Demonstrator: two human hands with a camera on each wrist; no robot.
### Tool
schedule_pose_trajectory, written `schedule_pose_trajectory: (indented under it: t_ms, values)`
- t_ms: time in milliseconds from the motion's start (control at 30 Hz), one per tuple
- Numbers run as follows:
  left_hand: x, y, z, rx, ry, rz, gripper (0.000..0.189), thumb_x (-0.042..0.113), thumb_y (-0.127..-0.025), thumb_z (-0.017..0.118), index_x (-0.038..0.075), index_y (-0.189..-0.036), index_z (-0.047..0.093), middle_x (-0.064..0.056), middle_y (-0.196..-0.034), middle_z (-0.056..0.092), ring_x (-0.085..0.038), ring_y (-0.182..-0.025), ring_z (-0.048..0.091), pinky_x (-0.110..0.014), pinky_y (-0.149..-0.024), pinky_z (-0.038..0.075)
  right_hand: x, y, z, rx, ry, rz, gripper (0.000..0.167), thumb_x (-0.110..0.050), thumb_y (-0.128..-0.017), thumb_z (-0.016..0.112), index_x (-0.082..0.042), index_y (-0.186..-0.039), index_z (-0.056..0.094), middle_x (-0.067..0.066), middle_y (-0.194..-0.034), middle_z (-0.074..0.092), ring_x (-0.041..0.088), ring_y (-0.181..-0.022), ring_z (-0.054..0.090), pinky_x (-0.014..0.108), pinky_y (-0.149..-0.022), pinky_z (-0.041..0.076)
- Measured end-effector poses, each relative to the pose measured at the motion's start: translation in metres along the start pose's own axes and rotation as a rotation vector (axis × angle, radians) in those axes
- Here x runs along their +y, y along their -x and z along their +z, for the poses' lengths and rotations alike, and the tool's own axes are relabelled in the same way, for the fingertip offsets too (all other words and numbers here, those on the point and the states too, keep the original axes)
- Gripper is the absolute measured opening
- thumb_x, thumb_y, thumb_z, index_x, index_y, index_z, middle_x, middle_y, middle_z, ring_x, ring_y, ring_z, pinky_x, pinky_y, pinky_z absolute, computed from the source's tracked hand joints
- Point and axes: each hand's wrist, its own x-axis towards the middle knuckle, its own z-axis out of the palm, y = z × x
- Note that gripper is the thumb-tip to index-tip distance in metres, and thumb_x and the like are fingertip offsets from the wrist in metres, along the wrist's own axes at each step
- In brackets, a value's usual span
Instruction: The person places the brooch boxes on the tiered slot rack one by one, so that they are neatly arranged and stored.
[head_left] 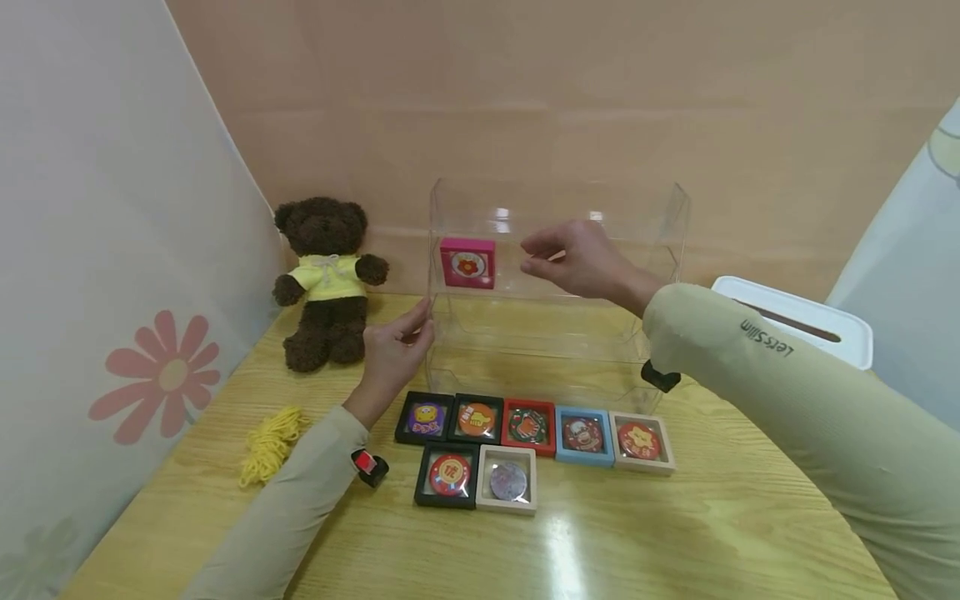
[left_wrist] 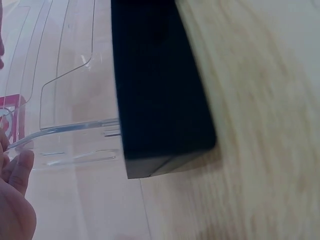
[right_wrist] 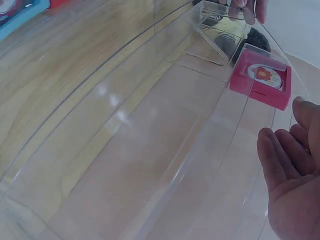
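Observation:
A clear acrylic display rack (head_left: 558,343) with tiers stands upright at the back of the table. On its upper tier, at the left end, sits a pink square frame (head_left: 468,263) with a red flower badge inside. My left hand (head_left: 397,346) pinches the rack's left side edge between thumb and fingers, also seen in the left wrist view. Just right of the pink frame my right hand (head_left: 581,260) hovers, fingers loosely bent and apart from it, holding nothing. In the right wrist view a gap shows between that hand (right_wrist: 295,165) and the pink frame (right_wrist: 262,77).
Several framed badges lie in two rows before the rack, including a red frame (head_left: 529,427) and a blue frame (head_left: 583,436). A brown teddy bear (head_left: 326,283) and yellow yarn (head_left: 273,442) are at left. A white slotted box (head_left: 795,321) stands at right.

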Motion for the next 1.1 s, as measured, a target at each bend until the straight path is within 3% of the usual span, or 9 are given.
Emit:
schedule_pose_trajectory:
  t_ms: [267,500,700,833,933,1100]
  values:
    - [0.008,-0.005,-0.004,-0.001,-0.007,-0.009,0.032,-0.016,-0.077,0.067,-0.013,-0.109,0.065,-0.025,-0.095,0.065,-0.032,-0.077,0.069,-0.034,-0.055,0.057,-0.008,0.032,-0.006,-0.045,-0.048,-0.041,0.031,-0.021,-0.091,0.067,0.0,-0.114,0.068,0.013,-0.111,0.067,0.021,-0.098,0.065,0.037,-0.082,0.054]
    - [0.037,-0.014,-0.012,-0.001,-0.013,-0.012,0.03,-0.021,-0.076,0.064,-0.018,-0.106,0.063,-0.029,-0.093,0.064,-0.036,-0.074,0.068,-0.039,-0.056,0.057,-0.013,0.063,0.001,-0.051,-0.082,-0.091,0.027,-0.019,-0.089,0.069,-0.002,-0.11,0.071,0.009,-0.108,0.068,0.017,-0.09,0.067,0.034,-0.074,0.057]
    - [0.041,-0.013,-0.016,-0.007,-0.001,-0.011,0.03,-0.021,-0.076,0.063,-0.019,-0.106,0.063,-0.029,-0.093,0.064,-0.036,-0.075,0.068,-0.038,-0.058,0.057,0.0,0.092,0.008,-0.096,-0.115,-0.052,0.02,-0.017,-0.09,0.068,-0.005,-0.104,0.074,0.007,-0.104,0.069,0.015,-0.088,0.067,0.029,-0.072,0.057]
    - [0.038,-0.011,-0.015,-0.02,0.007,-0.026,0.03,-0.02,-0.077,0.064,-0.018,-0.108,0.062,-0.029,-0.094,0.064,-0.035,-0.076,0.068,-0.037,-0.059,0.057,0.011,0.116,0.007,-0.127,-0.118,-0.01,0.013,-0.02,-0.092,0.066,-0.014,-0.098,0.075,-0.003,-0.096,0.07,0.011,-0.083,0.067,0.028,-0.069,0.057]
    - [0.038,-0.01,-0.013,-0.029,0.019,-0.044,0.03,-0.019,-0.078,0.064,-0.017,-0.108,0.062,-0.028,-0.095,0.064,-0.034,-0.079,0.068,-0.036,-0.06,0.057,0.025,0.138,0.009,-0.118,-0.125,-0.037,0.009,-0.014,-0.09,0.067,-0.018,-0.093,0.075,-0.008,-0.089,0.069,0.009,-0.075,0.065,0.028,-0.063,0.056]
    - [0.041,-0.007,-0.009,-0.04,0.028,-0.051,0.03,-0.018,-0.078,0.064,-0.017,-0.108,0.063,-0.028,-0.095,0.064,-0.034,-0.078,0.068,-0.036,-0.058,0.057,0.052,0.179,0.018,-0.086,-0.15,-0.066,0.018,-0.002,-0.087,0.068,-0.02,-0.085,0.072,-0.01,-0.078,0.067,0.006,-0.061,0.059,0.025,-0.051,0.052]
